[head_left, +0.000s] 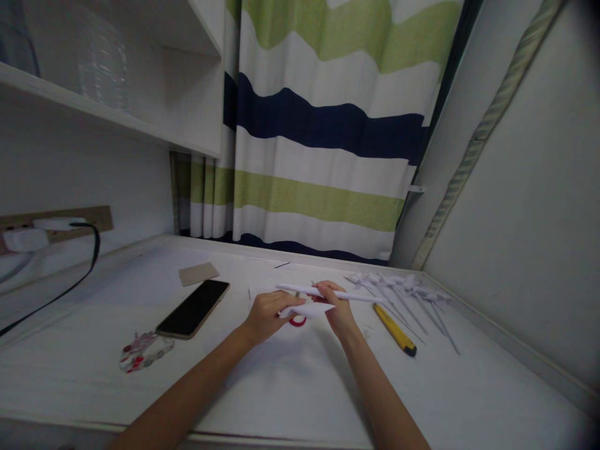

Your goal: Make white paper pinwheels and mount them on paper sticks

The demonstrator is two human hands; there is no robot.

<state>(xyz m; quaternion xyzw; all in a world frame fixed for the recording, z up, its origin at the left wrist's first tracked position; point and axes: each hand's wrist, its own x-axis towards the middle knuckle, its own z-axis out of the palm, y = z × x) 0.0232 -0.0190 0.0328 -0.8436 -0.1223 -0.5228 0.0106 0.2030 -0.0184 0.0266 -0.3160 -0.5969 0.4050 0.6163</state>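
Note:
My left hand point(272, 314) pinches a folded piece of white paper point(309, 310) that tapers to a point on its right. In my right hand point(338, 307) is a long, thin white stick point(360, 297), perhaps rolled paper, running left to right just above the folded piece. Beneath my hands, a red ring-shaped handle point(297, 321), probably of scissors, shows in part. A yellow utility knife point(394, 330) lies to the right of my right hand. Farther right are several thin stems topped with folded white paper point(407, 287).
A black phone point(194, 308) lies at left, with a beaded strap point(143, 351) before it and a brown card point(199, 274) behind. A black cable point(89, 265) hangs from the wall socket. A striped curtain point(323, 187) closes off the back; a shelf point(117, 128) overhangs at left.

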